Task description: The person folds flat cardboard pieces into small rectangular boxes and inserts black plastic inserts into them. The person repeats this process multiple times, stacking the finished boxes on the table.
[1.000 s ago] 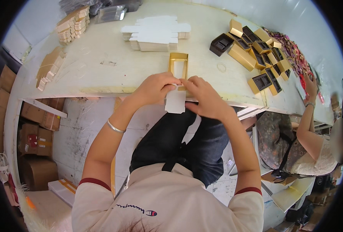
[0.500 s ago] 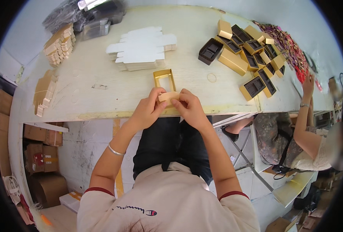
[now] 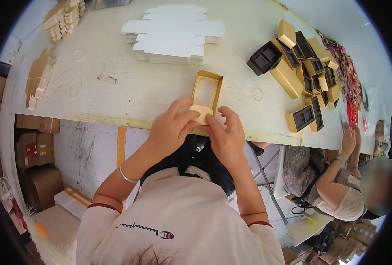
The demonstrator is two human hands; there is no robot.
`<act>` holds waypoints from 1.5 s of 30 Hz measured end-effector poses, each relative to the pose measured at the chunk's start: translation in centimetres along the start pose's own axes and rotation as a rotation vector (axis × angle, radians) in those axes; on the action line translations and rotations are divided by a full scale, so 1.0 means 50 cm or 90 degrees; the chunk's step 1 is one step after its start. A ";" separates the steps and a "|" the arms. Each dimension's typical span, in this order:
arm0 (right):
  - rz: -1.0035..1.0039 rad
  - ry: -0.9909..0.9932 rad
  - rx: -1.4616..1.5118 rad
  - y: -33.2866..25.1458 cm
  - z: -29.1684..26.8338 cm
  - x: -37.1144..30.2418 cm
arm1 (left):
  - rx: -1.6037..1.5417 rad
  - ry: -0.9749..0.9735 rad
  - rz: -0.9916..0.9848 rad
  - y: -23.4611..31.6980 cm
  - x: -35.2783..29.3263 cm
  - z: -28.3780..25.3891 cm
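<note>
Close to the table's front edge lies a small open gold cardboard box (image 3: 220,88) with upright walls and a pale inside. At its near end is a pale tan piece of card (image 3: 200,114); I cannot tell whether it is joined to the box. My left hand (image 3: 171,128) is closed on the card's left side, thumb and fingers pinching it. My right hand (image 3: 228,136) presses its thumb to the card's right side, its index finger bent and raised beside the box's near corner. The fingers partly cover the card.
Beyond the box lies a stack of flat white die-cut blanks (image 3: 169,37). Tan blanks (image 3: 39,77) are stacked at the left. To the right are several gold boxes with dark inserts (image 3: 303,118) and a dark tray (image 3: 264,58). A co-worker's hands (image 3: 349,137) are at a red heap (image 3: 352,104).
The view has shifted, so the table sits differently in it. My right fingers have opened a little away from the card. The gold box now leans the other way and shows more of its inside.
</note>
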State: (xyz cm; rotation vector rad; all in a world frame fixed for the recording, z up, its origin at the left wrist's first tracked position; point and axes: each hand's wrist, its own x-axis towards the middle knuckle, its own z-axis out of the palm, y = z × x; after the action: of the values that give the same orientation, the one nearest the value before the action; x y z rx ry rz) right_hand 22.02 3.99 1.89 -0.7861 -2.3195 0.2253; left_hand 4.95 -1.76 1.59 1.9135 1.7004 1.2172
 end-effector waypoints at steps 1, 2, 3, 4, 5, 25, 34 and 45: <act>-0.029 -0.015 -0.014 0.000 -0.003 0.007 | 0.056 0.027 0.028 0.004 -0.010 0.004; -0.057 -0.027 -0.031 0.003 -0.004 0.012 | 0.112 0.052 0.062 0.007 -0.011 0.008; -0.064 -0.062 -0.019 0.008 -0.003 0.014 | 0.108 0.056 0.086 0.009 -0.008 0.012; -0.071 -0.097 -0.006 0.012 -0.003 0.014 | 0.108 0.034 0.073 0.008 -0.005 0.011; -0.080 -0.132 0.004 0.017 -0.003 0.015 | 0.107 0.016 0.060 0.009 0.000 0.008; -0.032 -0.368 0.330 0.137 -0.136 0.126 | 0.277 -0.338 0.166 -0.005 0.120 -0.110; 0.024 -0.093 -0.274 0.316 -0.083 0.187 | 0.156 -0.198 0.078 -0.002 0.099 -0.044; 0.279 0.048 0.670 0.179 -0.246 0.146 | 0.196 -0.149 -0.008 0.016 0.066 -0.060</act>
State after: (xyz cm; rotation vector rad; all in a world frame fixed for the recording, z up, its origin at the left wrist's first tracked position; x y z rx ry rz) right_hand 29.91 14.90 12.05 -0.6804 -1.5619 1.4221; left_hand 3.03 0.17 5.20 2.1144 1.8510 0.7231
